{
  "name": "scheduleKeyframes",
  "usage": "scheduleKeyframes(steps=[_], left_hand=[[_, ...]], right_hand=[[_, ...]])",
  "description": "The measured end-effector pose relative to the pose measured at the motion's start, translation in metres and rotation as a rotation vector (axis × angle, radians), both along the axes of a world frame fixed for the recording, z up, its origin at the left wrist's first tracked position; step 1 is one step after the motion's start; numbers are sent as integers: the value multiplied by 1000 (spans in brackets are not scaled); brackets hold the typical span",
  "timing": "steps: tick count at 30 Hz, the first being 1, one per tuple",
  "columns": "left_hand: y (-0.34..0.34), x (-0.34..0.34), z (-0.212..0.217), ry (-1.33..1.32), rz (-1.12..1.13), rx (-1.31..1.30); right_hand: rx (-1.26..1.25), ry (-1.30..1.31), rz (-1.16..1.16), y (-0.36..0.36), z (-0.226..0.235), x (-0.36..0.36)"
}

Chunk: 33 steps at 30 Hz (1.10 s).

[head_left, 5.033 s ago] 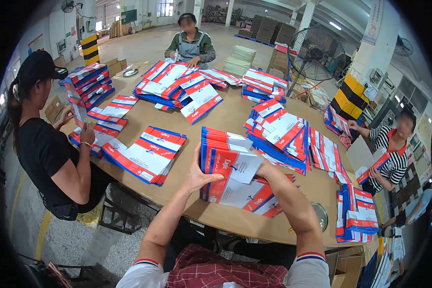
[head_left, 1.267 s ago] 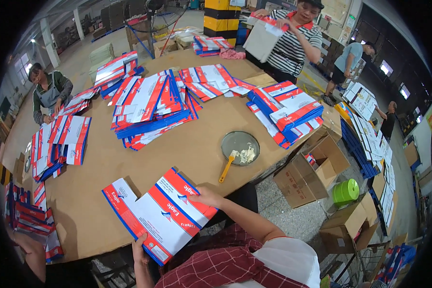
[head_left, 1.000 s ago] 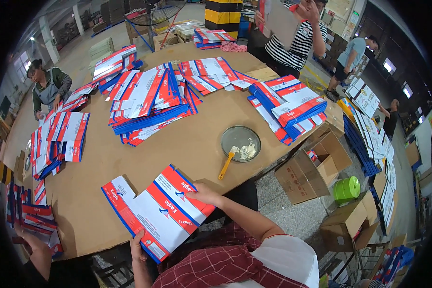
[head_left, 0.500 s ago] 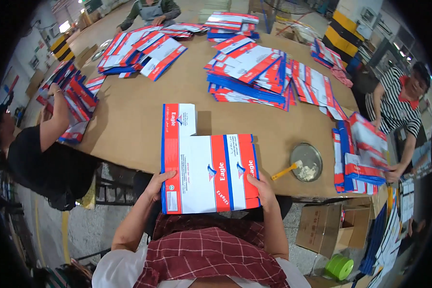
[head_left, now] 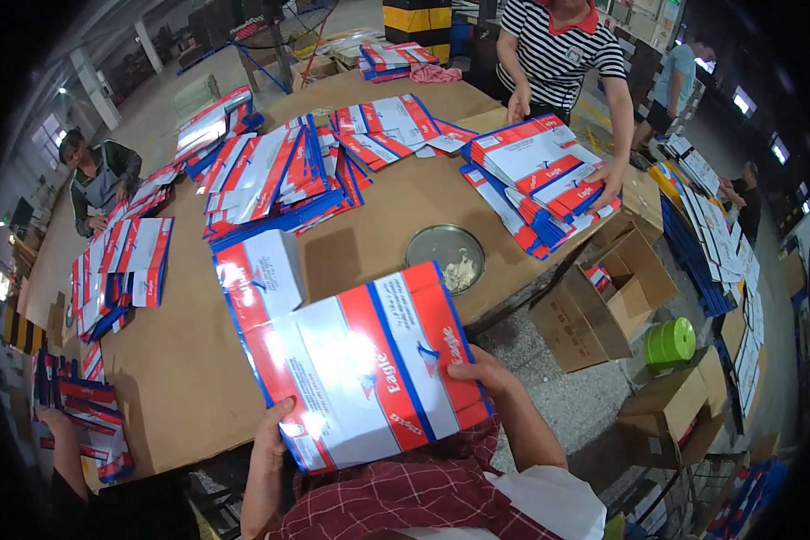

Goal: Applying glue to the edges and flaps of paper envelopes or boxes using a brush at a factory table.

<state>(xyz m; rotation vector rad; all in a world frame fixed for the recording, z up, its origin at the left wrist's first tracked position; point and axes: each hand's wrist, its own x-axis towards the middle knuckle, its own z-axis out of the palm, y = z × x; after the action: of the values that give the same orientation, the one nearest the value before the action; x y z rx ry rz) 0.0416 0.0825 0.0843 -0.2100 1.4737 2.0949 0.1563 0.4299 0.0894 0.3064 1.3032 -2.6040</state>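
A flat cardboard carton blank (head_left: 342, 360), printed in red, white and blue, is held tilted above the near edge of the worktop (head_left: 166, 396). Its lower left edge is gripped by the left hand (head_left: 268, 436) and its right edge by the right hand (head_left: 488, 373); both thumbs are laid on the printed face, while the spread of the fingers behind cannot be told. Just beyond the blank, toward the near edge's right part, a round dish (head_left: 430, 245) is partly covered from view; pale paste (head_left: 460, 274) is held in it. The worktop's middle is taken up by a heaped stack of blanks (head_left: 259, 184). At its right corner another pile (head_left: 535, 171) is touched by the hand (head_left: 610, 183) of a co-worker in a striped top (head_left: 562, 54). Below that corner, an open box (head_left: 571, 328) is set on the floor, with a red and white piece (head_left: 600, 277) inside. Nearer, a second open box (head_left: 648, 436) is seen, its contents too small to identify; between the boxes a bright green cylinder (head_left: 670, 342) is placed.
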Motion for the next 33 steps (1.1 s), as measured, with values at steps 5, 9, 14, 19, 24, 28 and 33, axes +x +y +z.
scheduleKeyframes(steps=[5, 9, 14, 19, 24, 28, 33], left_hand=[[4, 6, 13, 76, -24, -4], [3, 10, 22, 36, 7, 54], [36, -2, 48, 70, 29, 169], [111, -5, 76, 265, 101, 278], [174, 6, 87, 301, 84, 275], [222, 7, 102, 179, -210, 411], [290, -16, 100, 157, -621, 377]], right_hand=[[107, -12, 24, 6, 13, 7], [-254, 71, -95, 8, -3, 7], [241, 159, 119, -38, -7, 4], [67, -92, -56, -94, -11, -21], [-174, 333, -614, -55, 18, -27], [-29, 384, -932, -17, 37, -14], [-35, 443, -973, 87, 74, -2]])
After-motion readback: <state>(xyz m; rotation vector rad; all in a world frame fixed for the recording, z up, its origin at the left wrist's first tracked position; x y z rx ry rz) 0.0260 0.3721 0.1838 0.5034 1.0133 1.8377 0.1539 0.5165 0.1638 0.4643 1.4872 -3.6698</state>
